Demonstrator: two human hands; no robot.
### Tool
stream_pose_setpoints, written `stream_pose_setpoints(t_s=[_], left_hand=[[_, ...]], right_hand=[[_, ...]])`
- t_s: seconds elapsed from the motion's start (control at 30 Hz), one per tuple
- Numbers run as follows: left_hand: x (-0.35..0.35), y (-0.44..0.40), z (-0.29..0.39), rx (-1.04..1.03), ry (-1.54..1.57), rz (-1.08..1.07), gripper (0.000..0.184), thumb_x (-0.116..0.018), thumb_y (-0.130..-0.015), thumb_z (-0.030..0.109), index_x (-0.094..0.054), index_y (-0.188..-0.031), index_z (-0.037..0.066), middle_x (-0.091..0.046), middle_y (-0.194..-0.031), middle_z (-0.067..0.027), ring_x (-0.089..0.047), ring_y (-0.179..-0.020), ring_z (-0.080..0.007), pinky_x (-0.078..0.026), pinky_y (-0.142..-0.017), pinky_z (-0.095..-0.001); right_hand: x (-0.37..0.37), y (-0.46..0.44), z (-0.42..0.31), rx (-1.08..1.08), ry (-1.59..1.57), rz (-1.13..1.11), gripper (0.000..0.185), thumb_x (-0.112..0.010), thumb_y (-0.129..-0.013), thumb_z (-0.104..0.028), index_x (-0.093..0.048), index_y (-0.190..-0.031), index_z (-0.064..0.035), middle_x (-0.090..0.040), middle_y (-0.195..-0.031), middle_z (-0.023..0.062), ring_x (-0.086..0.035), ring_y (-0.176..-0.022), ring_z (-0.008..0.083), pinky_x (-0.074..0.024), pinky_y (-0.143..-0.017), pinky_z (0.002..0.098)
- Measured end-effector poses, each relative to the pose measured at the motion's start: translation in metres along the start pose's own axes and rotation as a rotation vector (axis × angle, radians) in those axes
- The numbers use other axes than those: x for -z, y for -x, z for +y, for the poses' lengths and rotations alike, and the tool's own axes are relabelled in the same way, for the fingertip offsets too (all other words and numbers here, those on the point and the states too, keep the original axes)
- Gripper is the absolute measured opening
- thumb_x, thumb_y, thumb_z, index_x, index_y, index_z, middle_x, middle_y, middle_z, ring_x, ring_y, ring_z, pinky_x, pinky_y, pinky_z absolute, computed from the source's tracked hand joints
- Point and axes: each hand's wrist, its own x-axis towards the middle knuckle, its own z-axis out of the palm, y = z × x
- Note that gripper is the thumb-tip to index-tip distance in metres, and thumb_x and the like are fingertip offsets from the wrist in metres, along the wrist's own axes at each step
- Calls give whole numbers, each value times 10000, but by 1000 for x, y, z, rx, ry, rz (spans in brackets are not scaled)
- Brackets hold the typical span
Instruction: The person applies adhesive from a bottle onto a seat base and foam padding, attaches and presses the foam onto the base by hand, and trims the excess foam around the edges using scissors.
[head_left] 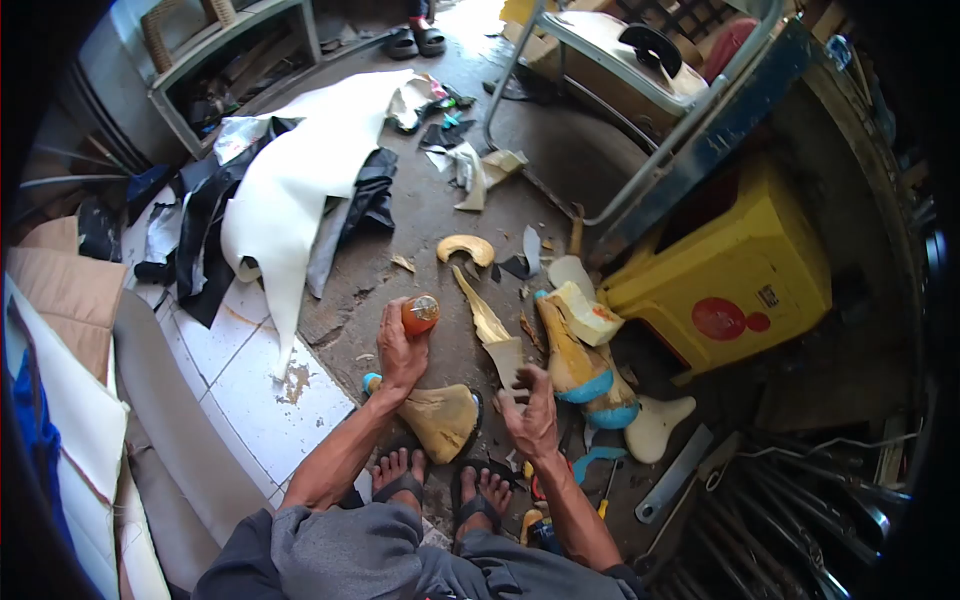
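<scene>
My left hand (401, 352) is wrapped round an orange-brown container (420, 314) with a pale, shiny end turned up toward the camera. Below that hand, a tan, flared moulded piece (440, 420) lies in front of my feet. My right hand (532, 412) hangs in the air with its fingers apart and slightly curled, holding nothing. Close to it is a pale curved scrap (507, 362). Right of it lie tan foot-like forms with blue bands (572, 362), a cream block (585, 315) on them.
A yellow plastic stool (740, 270) lies tipped at the right below a metal-framed chair (620, 50). White sheet material (310, 150) covers floor at the upper left. Metal tools (675, 475) lie lower right. Someone's feet in dark clogs (415, 42) show at the top.
</scene>
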Motion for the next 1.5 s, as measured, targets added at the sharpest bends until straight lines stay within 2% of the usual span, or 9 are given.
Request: stream_pose_setpoints(t_s=[0.17, 0.27, 0.6, 0.67, 0.77, 0.83, 1.0, 1.13, 1.5], left_hand=[[-1, -2, -45, 24, 20, 116, 598, -835, -838, 210, -508, -1318, 69, -629, -1161, -189, -632, -1064, -380, -496, -915, -468], [5, 2, -37, 4, -73, 42, 721, -834, -843, 239, -438, -1411, 36, -581, -1258, -229, -567, -1169, -417, -457, -1004, -488], [33, 63, 32, 1, -263, 156, 871, -793, -891, 263, -263, -1537, 18, -458, -1392, -244, -489, -1272, -382, -413, -1078, -483], [26, 75, 57, 203, 293, -317, 846, -740, -950, 330, -238, -1554, 17, -438, -1430, -228, -492, -1277, -354, -408, -1090, -463], [-8, 78, 65, 532, 783, -507, 722, -640, -1025, 366, -284, -1545, 12, -467, -1437, -186, -499, -1276, -275, -411, -1090, -410], [-14, 70, 63, 491, 747, -568, 656, -575, -1055, 382, -318, -1539, 22, -492, -1427, -167, -507, -1267, -245, -417, -1081, -385], [-1, 52, 78, 698, 838, -687, 561, -388, -1119, 430, -375, -1544, 63, -554, -1375, -102, -529, -1231, -155, -442, -1044, -311], [13, 45, 89, 779, 824, -741, 619, -396, -1108, 463, -329, -1578, 66, -573, -1346, -67, -588, -1119, -134, -492, -959, -291], [22, 37, 83, 866, 804, -897, 622, -374, -1116, 452, -295, -1604, 76, -555, -1402, -63, -572, -1185, -142, -466, -1026, -304]], right_hand=[[-23, 23, 71, 39, 528, -40, 881, -781, -813, -143, -289, -1541, -95, -535, -1269, 240, -567, -1150, 442, -497, -954, 529], [-25, 30, 83, -240, 561, -140, 1105, -783, -790, -122, -65, -1631, -127, -545, -1282, 273, -562, -1158, 458, -486, -969, 536], [2, 33, 25, -280, 37, 101, 1138, -833, -790, -176, -60, -1621, -94, -636, -1179, 231, -662, -1048, 384, -537, -891, 461], [2, 30, -5, -254, 76, 108, 1140, -846, -794, -188, -62, -1618, -108, -647, -1167, 232, -680, -1018, 368, -552, -865, 452], [2, 29, -47, -150, 107, 83, 1151, -878, -799, -253, -72, -1607, -105, -654, -1181, 243, -697, -990, 362, -569, -838, 445], [3, 32, -60, -169, 39, -54, 1167, -882, -801, -271, -55, -1606, -98, -658, -1186, 254, -700, -998, 367, -570, -845, 435], [27, 22, -73, -193, -65, -25, 745, -780, -898, -247, -423, -1521, -45, -677, -1162, 185, -696, -989, 266, -565, -873, 390], [36, 1, -65, 39, -95, -3, 554, -676, -941, -118, -519, -1471, -79, -616, -1050, 137, -652, -905, 235, -549, -794, 346], [43, 6, -51, 185, -74, -261, 540, -590, -844, -14, -658, -1371, -109, -540, -891, 123, -603, -806, 246, -510, -783, 348]])
